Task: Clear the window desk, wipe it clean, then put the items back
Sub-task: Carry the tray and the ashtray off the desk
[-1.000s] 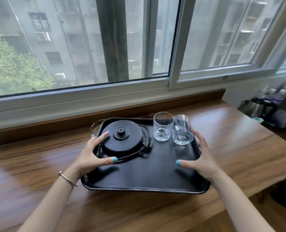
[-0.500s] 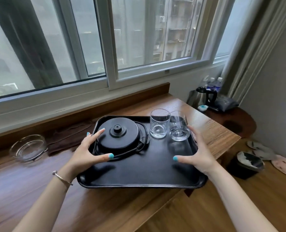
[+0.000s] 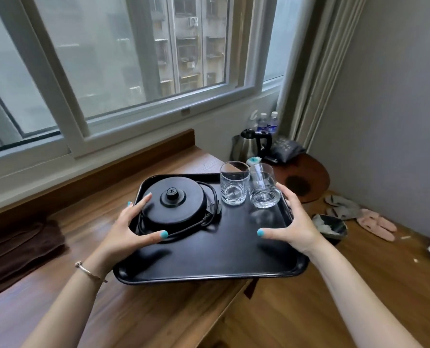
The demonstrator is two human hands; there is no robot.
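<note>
Since half a second ago the black tray (image 3: 209,257) has travelled toward the desk's right end, so its right front corner now juts past the edge of the window desk (image 3: 138,320) over the floor; the clear glass dish seen beside the tray then is out of view now.

Both hands grip the tray by its side rims. On the left hand (image 3: 126,234) the thumb lies on the tray floor and the fingers spread along the rim beside the kettle base (image 3: 175,205). The right hand (image 3: 293,226) mirrors it, thumb on the floor, fingers curled round the right rim; how far they reach under it cannot be seen.

Inside the tray, the kettle base sits at the back left with its cord (image 3: 209,217) looped around it. Two empty glasses stand at the back right: the left glass (image 3: 234,184) and the right glass (image 3: 263,188), touching or nearly so.

Likely trouble: nothing holds the glasses, so a tilt or jerk of the tray could slide or tip them, most likely the right glass, closest to the tray's rim. They may also knock together. Beyond the tray's right side a kettle (image 3: 249,146) and bottles (image 3: 266,123) already crowd the low round table (image 3: 309,177), should the tray be set there
</note>
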